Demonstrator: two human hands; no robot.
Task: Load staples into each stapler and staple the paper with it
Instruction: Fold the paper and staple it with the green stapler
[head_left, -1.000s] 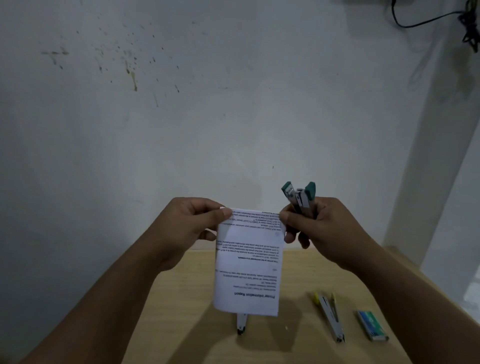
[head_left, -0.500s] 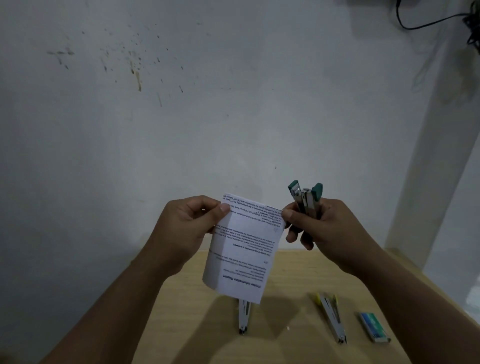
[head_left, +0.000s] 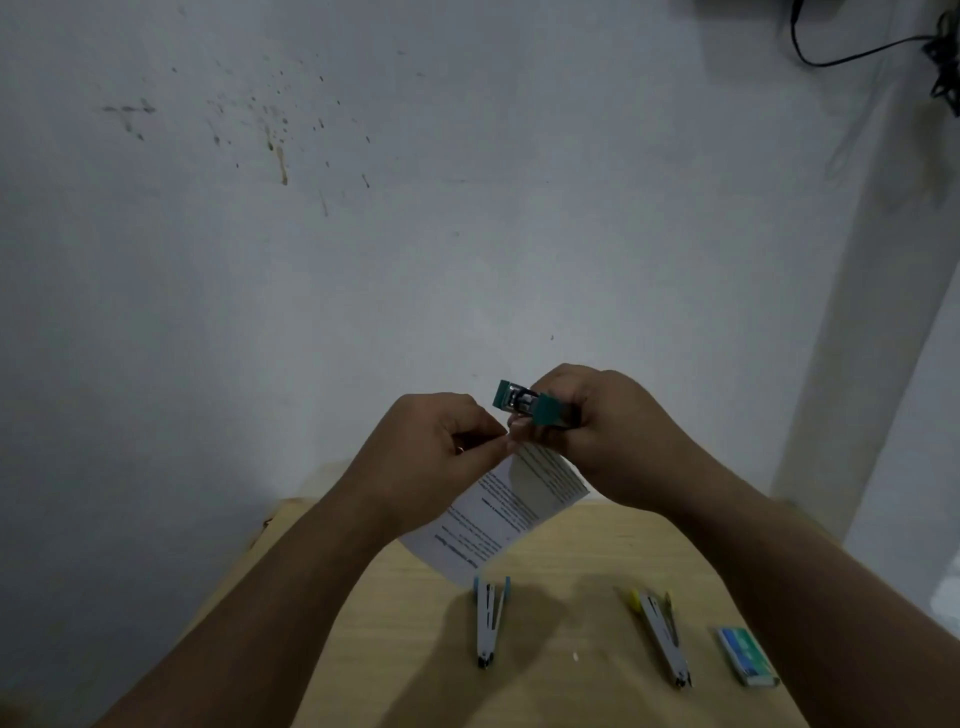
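My right hand grips a green stapler, turned sideways with its jaws pointing left. My left hand pinches the top corner of a folded printed paper, right below the stapler's jaws. The paper hangs down and to the left, above the wooden table. Two more staplers lie on the table: a blue one in the middle and a yellow one to its right. Whether the paper sits between the green stapler's jaws I cannot tell.
A small green box of staples lies at the table's right side. A stained white wall stands close behind the table. A black cable hangs at the upper right.
The green stapler has tipped from upright to sideways and come left over the paper's top corner. The paper has swung to hang slanted, and both hands have drawn together.
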